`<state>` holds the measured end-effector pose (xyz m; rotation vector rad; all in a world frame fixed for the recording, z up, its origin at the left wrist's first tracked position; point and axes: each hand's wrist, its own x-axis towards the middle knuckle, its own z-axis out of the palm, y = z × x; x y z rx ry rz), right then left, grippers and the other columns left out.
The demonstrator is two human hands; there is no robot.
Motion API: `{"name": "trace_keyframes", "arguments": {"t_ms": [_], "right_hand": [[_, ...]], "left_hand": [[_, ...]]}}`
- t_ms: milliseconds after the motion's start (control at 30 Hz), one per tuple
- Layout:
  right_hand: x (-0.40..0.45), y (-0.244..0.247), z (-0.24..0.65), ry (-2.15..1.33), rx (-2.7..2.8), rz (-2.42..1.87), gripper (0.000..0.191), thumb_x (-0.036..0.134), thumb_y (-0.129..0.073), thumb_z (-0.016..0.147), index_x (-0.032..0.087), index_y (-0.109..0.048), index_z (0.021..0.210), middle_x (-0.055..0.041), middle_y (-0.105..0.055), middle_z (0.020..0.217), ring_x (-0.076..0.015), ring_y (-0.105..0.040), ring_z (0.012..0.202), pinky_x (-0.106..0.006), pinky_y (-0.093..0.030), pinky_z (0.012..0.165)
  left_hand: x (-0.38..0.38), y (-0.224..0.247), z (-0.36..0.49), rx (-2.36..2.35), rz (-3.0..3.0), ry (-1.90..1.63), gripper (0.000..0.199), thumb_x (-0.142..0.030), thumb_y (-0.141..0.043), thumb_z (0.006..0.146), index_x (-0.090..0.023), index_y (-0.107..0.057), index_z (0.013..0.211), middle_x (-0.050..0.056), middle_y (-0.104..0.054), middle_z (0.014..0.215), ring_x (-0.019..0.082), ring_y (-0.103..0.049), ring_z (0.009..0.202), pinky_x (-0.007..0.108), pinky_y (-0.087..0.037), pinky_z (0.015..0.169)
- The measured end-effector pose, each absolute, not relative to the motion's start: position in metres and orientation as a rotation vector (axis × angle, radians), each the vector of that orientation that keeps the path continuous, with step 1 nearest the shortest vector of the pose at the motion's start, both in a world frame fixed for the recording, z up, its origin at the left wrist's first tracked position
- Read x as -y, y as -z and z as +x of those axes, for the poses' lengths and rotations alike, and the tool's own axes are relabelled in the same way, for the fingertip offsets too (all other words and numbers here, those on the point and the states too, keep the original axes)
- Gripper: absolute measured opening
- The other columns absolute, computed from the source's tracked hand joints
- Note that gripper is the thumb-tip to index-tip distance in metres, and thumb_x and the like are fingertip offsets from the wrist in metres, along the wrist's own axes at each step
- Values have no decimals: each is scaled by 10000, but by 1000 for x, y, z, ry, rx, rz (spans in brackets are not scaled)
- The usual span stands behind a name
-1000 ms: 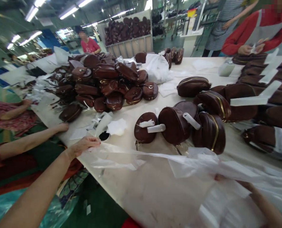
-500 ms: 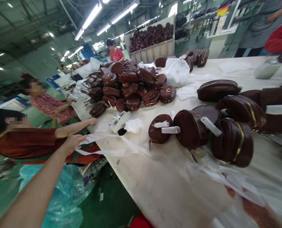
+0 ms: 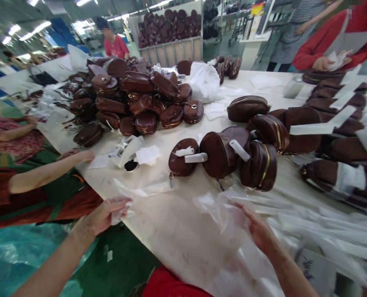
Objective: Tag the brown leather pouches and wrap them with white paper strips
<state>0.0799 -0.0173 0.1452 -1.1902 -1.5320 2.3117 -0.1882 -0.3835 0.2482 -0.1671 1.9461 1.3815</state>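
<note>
My left hand (image 3: 110, 212) is closed at the table's left edge, pinching a thin white strip of wrapping (image 3: 154, 188) that trails right over the tabletop. My right hand (image 3: 257, 227), blurred, reaches in from the lower right, its fingers at a crumpled clear plastic bag (image 3: 212, 208) and seeming to grip it. Just beyond the hands sit round brown leather bags: one (image 3: 183, 159) with rolled white paper on it, a larger one (image 3: 217, 154), and one with a gold zipper (image 3: 259, 167).
A heap of brown bags (image 3: 140, 103) fills the middle of the table (image 3: 177, 227). More wrapped bags (image 3: 350, 177) and white strips (image 3: 319, 222) lie on the right. A co-worker's arm (image 3: 50, 169) rests near the left edge. Another person in red (image 3: 319, 49) handles white paper at the far right.
My view has swung right. My left hand has come back nearer to me with the white strip, and my right hand has risen in view with the clear plastic.
</note>
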Motion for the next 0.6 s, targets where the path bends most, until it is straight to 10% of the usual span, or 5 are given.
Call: {"name": "trace_keyframes", "arguments": {"t_ms": [233, 433, 600], "right_hand": [[51, -164, 97, -1521, 2255, -973, 414, 558, -514, 794, 221, -722, 915, -107, -597, 1187, -276, -512, 1153, -425, -368, 1025], [117, -201, 95, -2050, 2549, -251, 342, 403, -386, 928, 249, -688, 975, -30, -689, 887, -164, -614, 843, -267, -467, 825], [147, -217, 102, -2430, 2452, 25, 270, 339, -470, 883, 316, -694, 1033, 3, -706, 980, -157, -631, 902, -238, -446, 866]], "left_hand": [[299, -153, -66, -967, -361, -1456, 282, -233, -814, 565, -136, -645, 769, 99, -713, 833, 225, -669, 777, 309, -459, 744], [251, -129, -11, -684, -474, -1360, 528, -615, -678, 657, -109, -648, 807, 70, -676, 728, 191, -632, 681, 297, -445, 709], [251, -145, -15, -672, -366, -1284, 466, -398, -775, 624, -107, -664, 970, 80, -691, 804, 200, -634, 745, 279, -446, 710]]}}
